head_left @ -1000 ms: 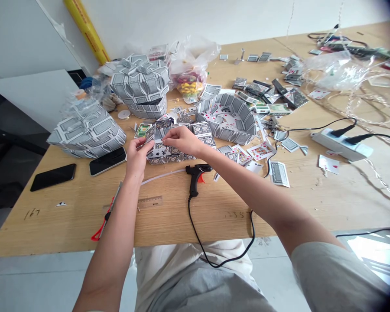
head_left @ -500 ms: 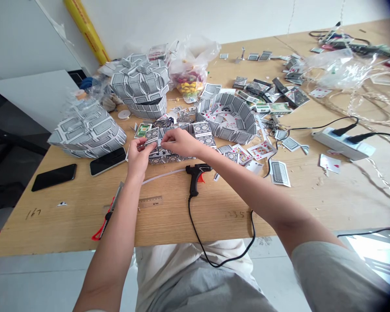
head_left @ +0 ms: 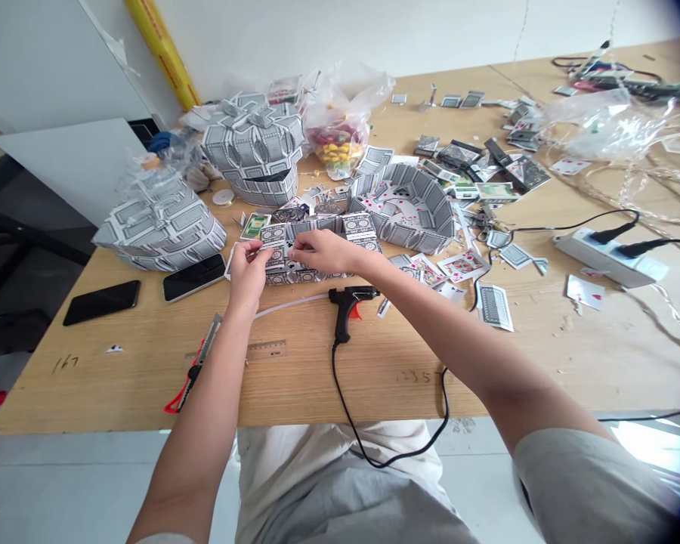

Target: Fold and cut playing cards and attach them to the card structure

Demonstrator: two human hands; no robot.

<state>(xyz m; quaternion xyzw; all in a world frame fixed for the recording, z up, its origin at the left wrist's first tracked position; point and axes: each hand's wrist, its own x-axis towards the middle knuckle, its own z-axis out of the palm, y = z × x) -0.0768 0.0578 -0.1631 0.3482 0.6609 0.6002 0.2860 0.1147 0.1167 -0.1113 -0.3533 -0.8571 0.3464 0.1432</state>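
In front of me is a long box made of folded playing cards (head_left: 311, 225), with black-and-white patterned backs along its walls. My left hand (head_left: 248, 273) grips its left end, thumb and fingers closed on a card panel (head_left: 273, 236) at the top. My right hand (head_left: 324, 251) reaches over the box, its fingertips pinched at the inner edge of that panel. The box's middle is partly hidden behind the right hand. A black glue gun (head_left: 345, 310) with a red trigger lies just below the box, touched by neither hand.
Card-built baskets (head_left: 162, 227) stand left, and an open card tray (head_left: 439, 230) sits behind right. Two phones, a red-handled cutter (head_left: 190, 378) and a ruler (head_left: 267, 348) lie near my left arm. Loose cards and a power strip (head_left: 612, 258) are at right.
The view has shifted slightly, moving the table things a little to the right. Both hands stay at the box's left part, and the card panel there now shows more of its patterned face.
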